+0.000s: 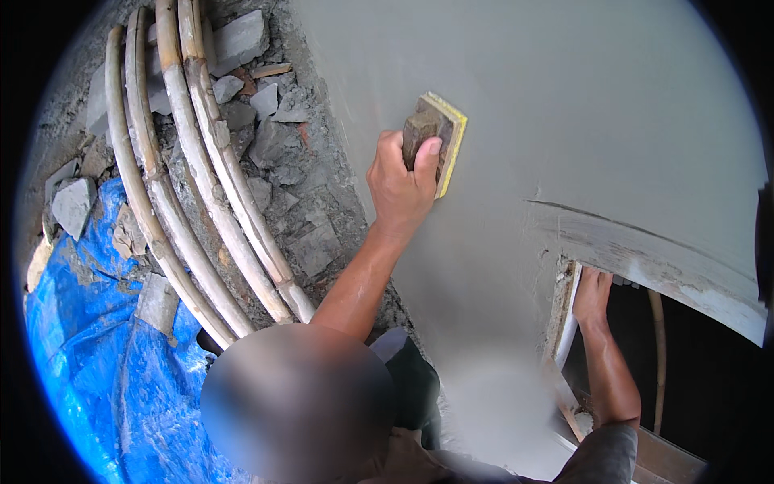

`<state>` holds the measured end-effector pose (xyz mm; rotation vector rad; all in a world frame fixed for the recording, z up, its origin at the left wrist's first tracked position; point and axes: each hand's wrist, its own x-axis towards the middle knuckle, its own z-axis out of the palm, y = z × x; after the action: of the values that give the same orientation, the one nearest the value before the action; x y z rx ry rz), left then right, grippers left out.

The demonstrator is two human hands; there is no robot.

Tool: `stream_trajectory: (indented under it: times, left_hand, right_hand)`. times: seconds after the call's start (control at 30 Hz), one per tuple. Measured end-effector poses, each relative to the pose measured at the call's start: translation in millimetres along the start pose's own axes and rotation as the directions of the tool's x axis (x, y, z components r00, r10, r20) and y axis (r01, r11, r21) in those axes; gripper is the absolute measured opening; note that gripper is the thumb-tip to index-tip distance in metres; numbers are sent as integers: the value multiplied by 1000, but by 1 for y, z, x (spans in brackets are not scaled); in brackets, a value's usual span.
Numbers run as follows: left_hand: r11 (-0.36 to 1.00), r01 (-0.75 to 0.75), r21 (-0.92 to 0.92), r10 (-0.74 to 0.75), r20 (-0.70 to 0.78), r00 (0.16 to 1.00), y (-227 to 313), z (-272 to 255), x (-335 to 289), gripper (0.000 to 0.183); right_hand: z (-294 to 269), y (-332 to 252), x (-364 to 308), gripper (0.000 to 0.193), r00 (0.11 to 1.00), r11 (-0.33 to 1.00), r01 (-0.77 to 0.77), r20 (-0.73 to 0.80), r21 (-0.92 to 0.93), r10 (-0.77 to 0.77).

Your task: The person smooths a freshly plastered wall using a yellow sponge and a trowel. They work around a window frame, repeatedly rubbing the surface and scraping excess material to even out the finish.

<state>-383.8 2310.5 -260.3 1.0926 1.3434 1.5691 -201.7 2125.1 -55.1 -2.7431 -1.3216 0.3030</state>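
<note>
Against the smooth grey plastered wall (524, 97) rests a sponge float (452, 149) with a wooden handle and a yellow edge. My left hand (401, 187) grips its handle, thumb on the near side. Lower to the right, my right hand (592, 294) reaches into the upper corner of a dark opening. Its fingers hold the opening's pale frame (570, 315); the fingertips are partly hidden. The float's face against the plaster cannot be seen.
Several bamboo poles (185, 137) run along the left over broken masonry rubble (278, 145). A blue tarp (72, 323) lies at lower left. A whitish, rough-edged ledge (645, 250) tops the opening (621, 339). A blurred round patch hides the lower middle.
</note>
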Motion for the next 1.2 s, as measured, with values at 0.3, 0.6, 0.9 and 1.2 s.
stream_trajectory:
  times: [0.3,0.6,0.9,1.2]
  left_hand:
    - [996,39,79,-34,-61,998,-7,12,116,46]
    - [995,89,34,-87,-50,995,42,17,125,38]
    - [963,-127,236,125,24,992,-9,-16,0,38]
    - [888,-439,-138,435,-58,899,80,8,1,37]
  right_hand:
    - [-9,6,-8,38,985,976,71,169,-207,-36]
    - [-3,6,5,37,956,920,290,130,-262,-265]
    - [4,-26,3,27,981,974,192,-41,118,-189]
    - [-1,-44,-1,29,998,973,56,-36,224,-49]
